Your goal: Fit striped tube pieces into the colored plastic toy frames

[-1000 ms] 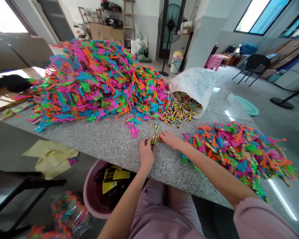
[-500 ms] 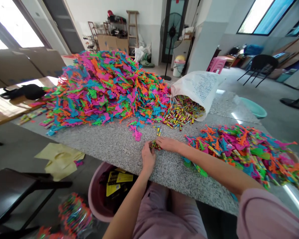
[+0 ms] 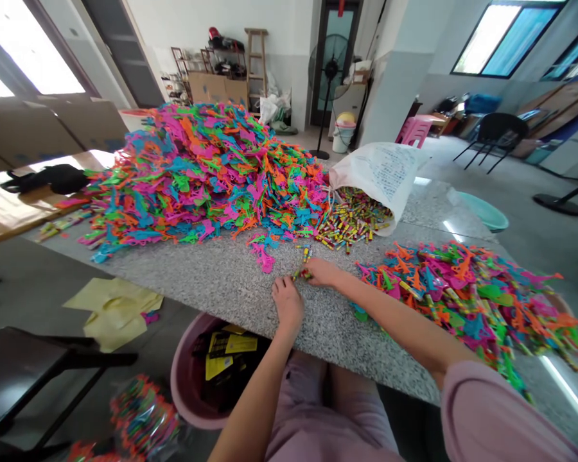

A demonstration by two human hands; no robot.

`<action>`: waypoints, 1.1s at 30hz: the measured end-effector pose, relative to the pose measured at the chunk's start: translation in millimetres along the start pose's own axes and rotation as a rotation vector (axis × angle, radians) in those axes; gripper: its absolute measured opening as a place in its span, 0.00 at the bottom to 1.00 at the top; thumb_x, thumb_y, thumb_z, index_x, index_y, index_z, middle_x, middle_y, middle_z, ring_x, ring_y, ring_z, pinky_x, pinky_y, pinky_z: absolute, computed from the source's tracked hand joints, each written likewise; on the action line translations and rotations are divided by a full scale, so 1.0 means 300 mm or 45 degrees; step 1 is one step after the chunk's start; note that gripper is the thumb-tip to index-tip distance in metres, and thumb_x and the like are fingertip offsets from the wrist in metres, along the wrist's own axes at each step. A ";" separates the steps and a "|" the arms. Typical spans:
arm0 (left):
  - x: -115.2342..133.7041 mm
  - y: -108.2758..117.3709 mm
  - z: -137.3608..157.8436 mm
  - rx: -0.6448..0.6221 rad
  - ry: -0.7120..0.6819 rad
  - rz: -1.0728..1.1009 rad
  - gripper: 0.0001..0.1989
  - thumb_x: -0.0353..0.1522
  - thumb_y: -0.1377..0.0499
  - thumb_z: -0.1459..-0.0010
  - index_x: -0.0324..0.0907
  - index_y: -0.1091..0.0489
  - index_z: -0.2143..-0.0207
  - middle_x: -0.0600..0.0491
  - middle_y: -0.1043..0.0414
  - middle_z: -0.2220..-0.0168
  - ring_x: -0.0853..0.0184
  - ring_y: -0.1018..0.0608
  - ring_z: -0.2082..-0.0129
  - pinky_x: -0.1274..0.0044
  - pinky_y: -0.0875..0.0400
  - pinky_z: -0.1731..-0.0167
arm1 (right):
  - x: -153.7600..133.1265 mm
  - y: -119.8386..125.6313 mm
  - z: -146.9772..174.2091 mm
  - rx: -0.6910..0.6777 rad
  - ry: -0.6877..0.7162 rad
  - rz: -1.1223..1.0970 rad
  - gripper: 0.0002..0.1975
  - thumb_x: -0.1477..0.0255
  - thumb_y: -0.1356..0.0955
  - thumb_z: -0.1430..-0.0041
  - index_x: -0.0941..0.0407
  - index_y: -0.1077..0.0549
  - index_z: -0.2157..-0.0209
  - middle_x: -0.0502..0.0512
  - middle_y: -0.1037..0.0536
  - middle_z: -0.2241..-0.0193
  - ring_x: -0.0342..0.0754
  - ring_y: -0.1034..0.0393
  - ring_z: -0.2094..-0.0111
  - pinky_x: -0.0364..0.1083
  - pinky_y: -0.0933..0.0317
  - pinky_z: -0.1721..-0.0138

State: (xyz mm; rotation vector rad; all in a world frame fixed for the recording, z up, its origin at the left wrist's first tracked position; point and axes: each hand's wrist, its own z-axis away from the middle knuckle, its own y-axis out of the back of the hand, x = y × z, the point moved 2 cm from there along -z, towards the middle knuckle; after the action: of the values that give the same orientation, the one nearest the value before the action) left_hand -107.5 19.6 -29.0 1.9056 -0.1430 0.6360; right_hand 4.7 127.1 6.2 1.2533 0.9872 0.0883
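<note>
My left hand [image 3: 288, 303] rests palm down on the speckled stone table [image 3: 212, 276], fingers stretched forward and slightly apart. Just beside it, my right hand [image 3: 320, 272] has its fingers closed around several small yellow-and-red printed tubes [image 3: 306, 274]. The tubes are partly hidden by the fingers. A loose tube [image 3: 307, 253] lies just beyond my right hand. Farther back, a heap of similar tubes [image 3: 349, 224] spills from a white woven sack [image 3: 378, 170]. Small pink and blue plastic figures [image 3: 264, 256] lie a little beyond my left hand.
A large mound of coloured plastic figures [image 3: 197, 173] covers the back left. At right lies a pile of figures mixed with tubes [image 3: 462, 289]. Below the front edge stands a pink tub [image 3: 180, 378] holding yellow-and-black packets. A dark chair [image 3: 24, 366] is at left.
My left hand has loosened from the tubes and flattened on the table. My right hand has shifted slightly right and keeps hold of tubes. The camera view has turned slightly.
</note>
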 end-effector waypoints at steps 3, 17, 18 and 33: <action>-0.008 0.004 0.000 0.086 0.021 0.256 0.12 0.27 0.52 0.39 0.37 0.32 0.57 0.42 0.34 0.60 0.57 0.30 0.57 0.65 0.34 0.56 | 0.014 -0.022 0.044 0.211 -0.168 -0.312 0.08 0.70 0.31 0.54 0.57 0.32 0.81 0.50 0.30 0.83 0.48 0.32 0.77 0.45 0.39 0.72; 0.003 0.070 0.001 -0.018 -0.085 0.963 0.14 0.34 0.46 0.41 0.43 0.30 0.53 0.47 0.27 0.55 0.63 0.25 0.56 0.68 0.31 0.52 | -0.086 -0.189 0.189 0.966 -0.239 -1.212 0.25 0.65 0.28 0.54 0.55 0.34 0.54 0.54 0.22 0.65 0.47 0.27 0.65 0.48 0.34 0.59; 0.010 0.073 -0.009 -0.012 -0.113 0.956 0.16 0.36 0.46 0.40 0.43 0.31 0.50 0.46 0.28 0.51 0.63 0.26 0.52 0.67 0.33 0.48 | -0.083 -0.188 0.195 0.948 -0.222 -1.153 0.25 0.66 0.28 0.55 0.55 0.34 0.54 0.54 0.22 0.66 0.47 0.27 0.66 0.47 0.34 0.61; -0.083 0.113 -0.227 0.208 0.335 0.441 0.25 0.43 0.46 0.42 0.36 0.38 0.47 0.33 0.38 0.44 0.49 0.39 0.39 0.57 0.43 0.45 | -0.072 -0.205 0.273 0.775 -0.343 -0.653 0.15 0.71 0.33 0.52 0.55 0.34 0.60 0.52 0.25 0.69 0.49 0.30 0.68 0.48 0.37 0.63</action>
State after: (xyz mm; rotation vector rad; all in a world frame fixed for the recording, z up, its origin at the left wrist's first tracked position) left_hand -166.3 61.0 6.2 1.9488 -0.2619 1.1558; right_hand 18.7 31.2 -33.7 1.4613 1.1054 -0.8131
